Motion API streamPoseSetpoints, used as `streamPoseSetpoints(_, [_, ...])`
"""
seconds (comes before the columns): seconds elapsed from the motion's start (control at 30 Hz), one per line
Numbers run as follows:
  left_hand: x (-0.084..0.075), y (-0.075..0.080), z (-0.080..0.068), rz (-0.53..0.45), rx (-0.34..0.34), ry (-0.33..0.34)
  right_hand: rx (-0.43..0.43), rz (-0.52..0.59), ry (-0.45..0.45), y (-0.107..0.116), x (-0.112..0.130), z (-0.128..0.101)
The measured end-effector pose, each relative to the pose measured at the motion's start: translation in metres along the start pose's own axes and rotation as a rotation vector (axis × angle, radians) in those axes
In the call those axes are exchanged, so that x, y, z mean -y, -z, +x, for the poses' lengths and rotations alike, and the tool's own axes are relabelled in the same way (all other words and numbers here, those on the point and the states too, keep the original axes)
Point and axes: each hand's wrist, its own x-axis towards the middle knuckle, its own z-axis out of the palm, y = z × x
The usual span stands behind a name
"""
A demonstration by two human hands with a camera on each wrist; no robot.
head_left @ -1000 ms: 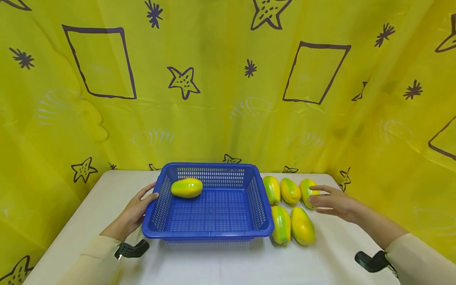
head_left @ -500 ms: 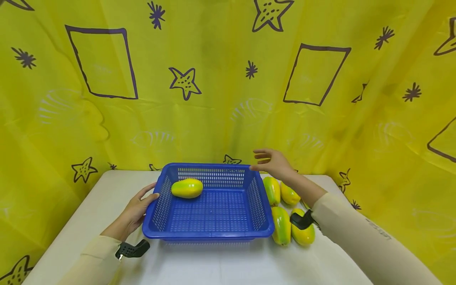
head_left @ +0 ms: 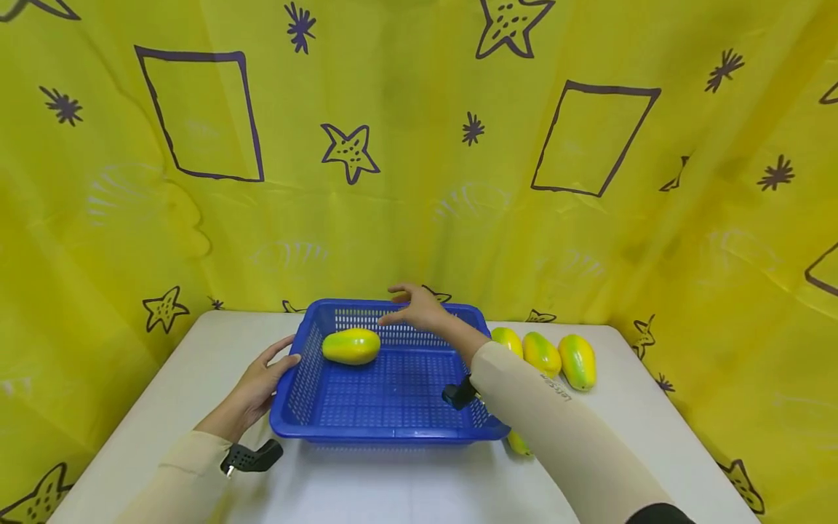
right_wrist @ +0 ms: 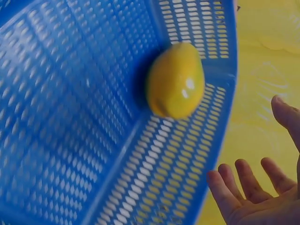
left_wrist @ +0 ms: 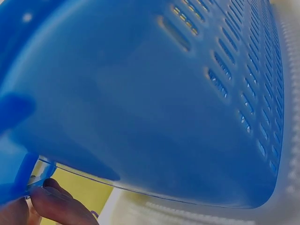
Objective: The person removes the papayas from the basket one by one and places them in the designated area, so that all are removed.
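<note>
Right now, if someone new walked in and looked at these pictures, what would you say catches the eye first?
Most striking is the blue basket in the middle of the white table, with one yellow-green papaya lying in its far left corner. The right hand hovers open over the basket's far rim, while the left hand rests against its left wall. More papayas lie on the table to the basket's right, before a yellow curtain printed with stars.

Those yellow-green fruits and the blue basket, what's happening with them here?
A person sits at a white table with a blue basket in front of them. Their left hand rests on the basket's left rim. Their right hand, open and holding nothing, reaches over the basket's far wall near the one papaya lying inside. More papayas lie on the table to the basket's right.
</note>
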Motion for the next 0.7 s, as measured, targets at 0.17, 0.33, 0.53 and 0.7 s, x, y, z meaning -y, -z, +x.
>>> streamPoseSetpoints(0.17, [0.0, -0.002, -0.001, -0.007, -0.004, 0.005, 0.04, -0.037, 0.002, -0.024, -0.006, 0.007])
streamPoseSetpoints(0.33, [0.0, -0.003, -0.002, -0.009, 0.0, -0.005, 0.049, -0.036, 0.002, -0.042, -0.013, 0.013])
streamPoseSetpoints(0.53, [0.001, -0.003, -0.002, -0.014, -0.013, -0.003, 0.04, -0.028, 0.02, -0.057, -0.019, 0.02])
streamPoseSetpoints(0.7, [0.002, -0.002, -0.001, -0.025, -0.022, 0.0, 0.017, -0.03, 0.038, -0.067, -0.023, 0.025])
